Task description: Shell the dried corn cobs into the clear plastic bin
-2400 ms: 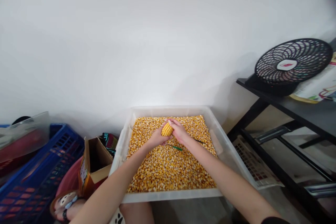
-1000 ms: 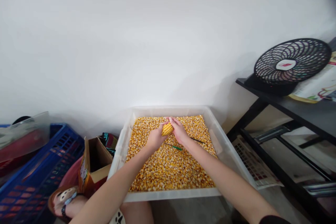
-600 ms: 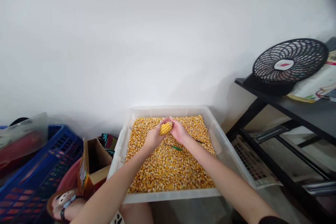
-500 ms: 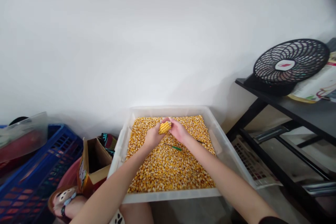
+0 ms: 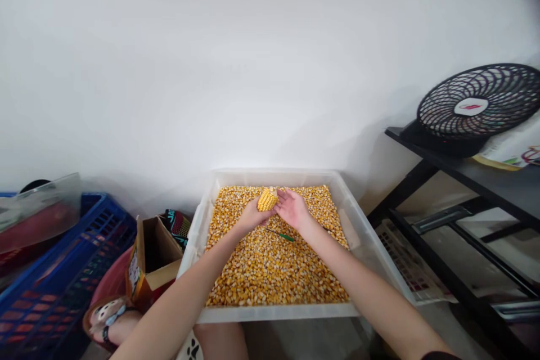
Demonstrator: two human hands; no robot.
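My left hand (image 5: 252, 215) is closed around a yellow corn cob (image 5: 267, 201) that still bears rows of kernels. Just to its right, my right hand (image 5: 293, 209) has its fingers apart, palm turned up, with the fingertips close by the cob; whether they touch it I cannot tell. Both hands are over loose corn kernels (image 5: 274, 275), which spread across a large translucent plastic bin (image 5: 278, 313). A thin tool with a green handle (image 5: 286, 237) lies on the kernels below the hands.
A white wall stands behind the bin. At left are a blue crate (image 5: 101, 236) and an open cardboard box (image 5: 158, 253). On the right, a black fan (image 5: 476, 104) sits on a black shelf (image 5: 455, 166), with a pale basket (image 5: 407, 270) beneath.
My right hand has opened and drawn slightly away to the right from the corn cob. The cob, in my left hand, is tilted more upright. The view has shifted slightly.
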